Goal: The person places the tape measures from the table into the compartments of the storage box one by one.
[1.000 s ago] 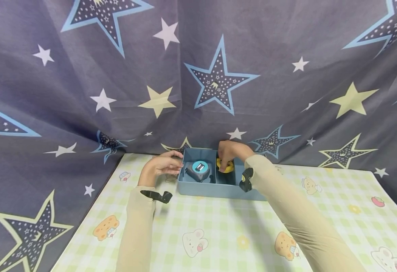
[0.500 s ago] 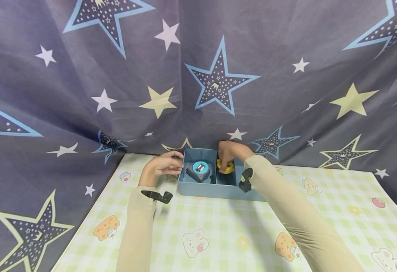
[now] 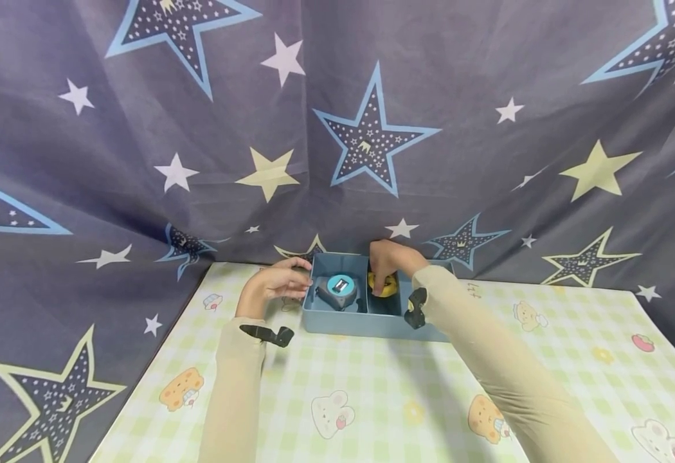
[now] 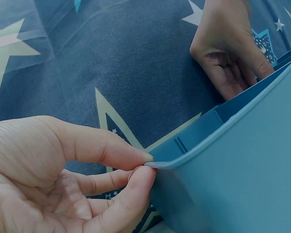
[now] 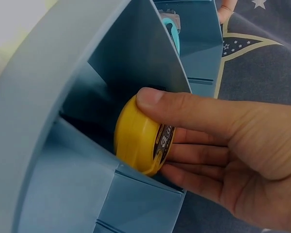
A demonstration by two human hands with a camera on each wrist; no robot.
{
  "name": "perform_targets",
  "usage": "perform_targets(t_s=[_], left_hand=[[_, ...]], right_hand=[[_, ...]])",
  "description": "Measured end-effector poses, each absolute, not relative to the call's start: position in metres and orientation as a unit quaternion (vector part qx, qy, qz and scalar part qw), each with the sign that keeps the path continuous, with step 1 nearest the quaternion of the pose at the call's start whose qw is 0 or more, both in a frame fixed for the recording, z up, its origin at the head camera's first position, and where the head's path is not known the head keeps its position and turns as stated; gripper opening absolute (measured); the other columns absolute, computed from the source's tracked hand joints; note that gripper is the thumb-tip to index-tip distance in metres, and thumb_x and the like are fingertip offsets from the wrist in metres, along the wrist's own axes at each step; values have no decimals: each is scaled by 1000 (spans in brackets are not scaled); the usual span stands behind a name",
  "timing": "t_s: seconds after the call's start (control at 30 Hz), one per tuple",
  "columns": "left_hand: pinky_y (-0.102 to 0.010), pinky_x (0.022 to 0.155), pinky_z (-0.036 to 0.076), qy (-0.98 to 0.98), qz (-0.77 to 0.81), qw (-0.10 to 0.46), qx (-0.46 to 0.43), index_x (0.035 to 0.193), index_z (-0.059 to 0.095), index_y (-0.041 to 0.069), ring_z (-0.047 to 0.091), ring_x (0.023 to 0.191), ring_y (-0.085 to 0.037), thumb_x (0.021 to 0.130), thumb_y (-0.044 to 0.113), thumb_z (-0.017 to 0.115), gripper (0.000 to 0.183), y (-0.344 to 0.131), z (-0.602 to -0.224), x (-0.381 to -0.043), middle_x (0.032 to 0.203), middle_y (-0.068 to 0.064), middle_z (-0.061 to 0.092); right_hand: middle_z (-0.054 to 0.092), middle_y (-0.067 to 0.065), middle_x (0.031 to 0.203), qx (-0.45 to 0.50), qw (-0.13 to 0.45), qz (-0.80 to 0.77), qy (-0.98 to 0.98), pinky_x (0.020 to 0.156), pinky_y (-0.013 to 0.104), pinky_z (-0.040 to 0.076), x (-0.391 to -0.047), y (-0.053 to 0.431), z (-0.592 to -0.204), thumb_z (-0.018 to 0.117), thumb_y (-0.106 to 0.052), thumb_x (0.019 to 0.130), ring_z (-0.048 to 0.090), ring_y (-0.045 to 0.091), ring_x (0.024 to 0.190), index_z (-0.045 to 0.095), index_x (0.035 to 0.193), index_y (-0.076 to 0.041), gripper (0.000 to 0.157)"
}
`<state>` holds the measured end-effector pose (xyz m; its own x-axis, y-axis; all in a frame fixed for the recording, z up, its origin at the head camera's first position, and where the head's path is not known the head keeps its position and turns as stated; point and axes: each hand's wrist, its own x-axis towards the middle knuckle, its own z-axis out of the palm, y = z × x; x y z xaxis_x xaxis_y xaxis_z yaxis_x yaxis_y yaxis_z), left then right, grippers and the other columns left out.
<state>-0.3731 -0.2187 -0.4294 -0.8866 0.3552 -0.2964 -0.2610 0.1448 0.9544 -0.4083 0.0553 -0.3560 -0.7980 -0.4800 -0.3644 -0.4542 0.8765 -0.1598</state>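
Note:
A blue-grey divided box [image 3: 360, 325] stands at the back of the table. My left hand [image 3: 276, 281] is at its left end; in the left wrist view, thumb and forefinger pinch the rim corner. My right hand [image 3: 392, 258] reaches from above into the middle compartment. It holds a yellow tape measure [image 5: 135, 138] with a black label, thumb on one side and fingers on the other. The tape measure sits low between the dividers. In the left compartment lies a grey tape measure [image 3: 339, 292] with a turquoise round face.
The box's right compartment is partly covered by my right sleeve [image 3: 459, 308]. Dividers [image 5: 169, 53] rise close to the right hand. Behind the box hangs a dark star-patterned cloth [image 3: 366, 218]. A green checked tablecloth [image 3: 291, 399] lies in front.
My right hand and wrist have shifted very slightly left, showing more of the box's right end. The left hand keeps its place at the rim.

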Motion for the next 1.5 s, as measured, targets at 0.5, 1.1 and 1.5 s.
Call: perform_targets(t_s=[0.5, 1.1, 1.5], left_hand=[[-21, 68, 59, 715, 657, 236, 34, 135, 37, -2, 60, 71, -10, 94, -7, 58, 46, -220, -428, -373, 86, -2, 55], [-21, 68, 59, 714, 660, 233, 29, 130, 42, 2, 60, 72, -10, 93, -7, 58, 41, -218, -427, -374, 86, -3, 54], [-23, 70, 59, 723, 651, 231, 31, 134, 40, -1, 62, 74, -11, 94, -5, 59, 45, -219, -433, -375, 86, -2, 57]], right_hand=[[73, 6, 107, -243, 197, -15, 950, 87, 34, 58, -409, 52, -362, 94, -31, 73, 65, 19, 92, 75, 104, -7, 44], [73, 6, 109, -238, 209, -9, 948, 89, 34, 57, -408, 53, -363, 94, -30, 72, 63, 18, 92, 75, 106, -7, 45], [73, 6, 104, -243, 204, -17, 948, 82, 31, 55, -407, 53, -368, 95, -28, 71, 59, 17, 86, 75, 104, -5, 44]])
